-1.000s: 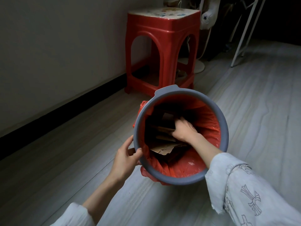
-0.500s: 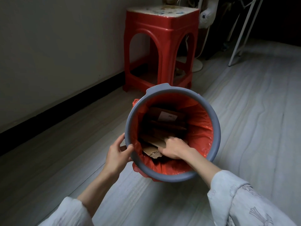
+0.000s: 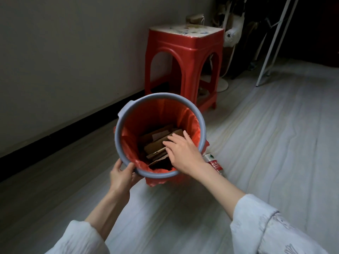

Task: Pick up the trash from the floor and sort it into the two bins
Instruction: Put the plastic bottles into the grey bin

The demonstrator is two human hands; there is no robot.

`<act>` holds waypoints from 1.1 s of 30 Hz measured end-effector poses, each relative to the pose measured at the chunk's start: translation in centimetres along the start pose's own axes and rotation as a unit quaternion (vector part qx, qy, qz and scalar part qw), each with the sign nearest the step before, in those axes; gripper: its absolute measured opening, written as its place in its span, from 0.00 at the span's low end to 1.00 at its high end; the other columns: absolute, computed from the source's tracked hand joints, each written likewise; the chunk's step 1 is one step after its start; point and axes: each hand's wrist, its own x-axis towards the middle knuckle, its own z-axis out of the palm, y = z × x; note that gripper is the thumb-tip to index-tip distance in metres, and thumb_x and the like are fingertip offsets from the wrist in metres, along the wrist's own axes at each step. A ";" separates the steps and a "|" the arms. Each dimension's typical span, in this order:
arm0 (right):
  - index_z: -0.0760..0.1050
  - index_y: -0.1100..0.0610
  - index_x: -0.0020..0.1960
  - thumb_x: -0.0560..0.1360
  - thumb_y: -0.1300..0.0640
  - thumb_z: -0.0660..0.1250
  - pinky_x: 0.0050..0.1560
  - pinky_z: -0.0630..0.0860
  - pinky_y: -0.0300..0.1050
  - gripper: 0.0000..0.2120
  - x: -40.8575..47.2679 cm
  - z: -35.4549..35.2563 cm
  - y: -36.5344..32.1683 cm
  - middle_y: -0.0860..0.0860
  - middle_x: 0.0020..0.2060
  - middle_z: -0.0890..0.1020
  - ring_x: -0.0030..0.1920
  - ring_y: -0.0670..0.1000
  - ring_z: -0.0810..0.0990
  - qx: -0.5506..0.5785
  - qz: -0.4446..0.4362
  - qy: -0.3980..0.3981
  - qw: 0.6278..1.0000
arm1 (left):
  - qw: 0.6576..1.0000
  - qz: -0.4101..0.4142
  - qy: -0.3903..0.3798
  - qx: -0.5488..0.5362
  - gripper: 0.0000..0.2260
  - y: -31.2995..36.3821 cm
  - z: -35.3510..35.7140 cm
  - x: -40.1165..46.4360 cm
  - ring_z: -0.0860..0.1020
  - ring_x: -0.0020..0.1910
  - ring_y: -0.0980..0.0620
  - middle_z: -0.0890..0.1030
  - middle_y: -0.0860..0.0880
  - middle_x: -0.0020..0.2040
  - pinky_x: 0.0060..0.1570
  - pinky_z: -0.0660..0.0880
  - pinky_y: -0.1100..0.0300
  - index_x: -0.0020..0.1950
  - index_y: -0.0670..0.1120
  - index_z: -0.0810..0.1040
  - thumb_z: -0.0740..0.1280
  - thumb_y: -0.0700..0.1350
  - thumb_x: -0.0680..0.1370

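Progress: partway, by the look of it. Cardboard pieces are already stacked in the grey bin, frame centre, lined with a red bag. Left hand grips the bin's near rim, fingers curled on it. Right hand sits over the right side of the opening, fingers spread and straight, holding nothing. A plastic bottle lies on the floor just right of the bin; it probably needs sorting next. Second bin is not in view. Bottle has a red label with white characters, too small to read. No other legible writing.

Grey bin, red liner, brown cardboard.
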 end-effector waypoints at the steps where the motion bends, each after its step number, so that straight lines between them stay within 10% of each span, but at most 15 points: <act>1: 0.78 0.58 0.60 0.76 0.58 0.59 0.71 0.58 0.57 0.15 0.0 -0.2 -0.1 0.55 0.60 0.79 0.65 0.55 0.74 0.009 -0.013 0.058 0.998 | 1.000 -0.004 0.013 -0.016 0.19 0.0 0.0 0.3 0.81 0.28 0.51 0.79 0.40 0.41 0.28 0.79 0.62 0.68 0.41 0.68 0.61 0.33 0.77; 4: 0.81 0.57 0.50 0.72 0.58 0.58 0.53 0.77 0.51 0.14 -1.1 -0.5 0.7 0.52 0.45 0.83 0.48 0.54 0.81 0.040 -0.015 0.202 0.978 | 0.998 -0.002 0.035 -0.046 0.17 0.4 0.4 0.8 0.81 0.33 0.48 0.79 0.41 0.42 0.28 0.79 0.62 0.66 0.41 0.69 0.60 0.33 0.77; 8: 0.77 0.57 0.48 0.73 0.56 0.55 0.42 0.73 0.49 0.13 -3.5 0.2 4.2 0.53 0.41 0.79 0.42 0.56 0.77 0.026 0.130 0.233 0.963 | 0.997 0.016 0.063 -0.051 0.12 0.4 1.8 1.4 0.79 0.39 0.46 0.77 0.43 0.40 0.31 0.79 0.62 0.57 0.46 0.70 0.60 0.33 0.78; 16: 0.63 0.58 0.68 0.78 0.54 0.58 0.62 0.66 0.53 0.20 -7.8 5.6 12.6 0.57 0.65 0.69 0.66 0.58 0.67 0.047 0.441 -0.092 0.891 | 0.994 0.082 0.047 -0.052 0.16 -0.6 4.5 2.5 0.81 0.43 0.46 0.80 0.42 0.43 0.35 0.80 0.64 0.62 0.51 0.69 0.62 0.35 0.78; 27: 0.52 0.61 0.73 0.76 0.52 0.62 0.61 0.68 0.54 0.32 -7.7 12.3 17.4 0.62 0.66 0.67 0.66 0.62 0.67 0.077 0.440 -0.193 0.874 | 0.995 0.081 0.058 -0.008 0.19 -3.8 5.9 2.8 0.84 0.37 0.50 0.83 0.46 0.38 0.35 0.80 0.63 0.68 0.48 0.67 0.63 0.37 0.78; 30: 0.67 0.61 0.64 0.70 0.50 0.68 0.55 0.74 0.52 0.27 -7.6 12.5 17.0 0.62 0.56 0.75 0.55 0.63 0.76 0.200 0.534 -0.153 0.807 | 0.995 0.079 0.066 0.015 0.18 -4.2 5.7 2.7 0.84 0.38 0.50 0.83 0.44 0.42 0.35 0.80 0.63 0.67 0.48 0.68 0.62 0.36 0.78; 33: 0.75 0.63 0.41 0.71 0.59 0.69 0.32 0.78 0.43 0.07 -8.3 11.1 16.1 0.58 0.33 0.80 0.32 0.56 0.79 0.486 0.590 -0.028 0.644 | 0.994 0.064 0.079 0.035 0.19 -4.3 5.4 2.4 0.83 0.41 0.48 0.82 0.43 0.45 0.39 0.81 0.59 0.69 0.47 0.66 0.62 0.36 0.78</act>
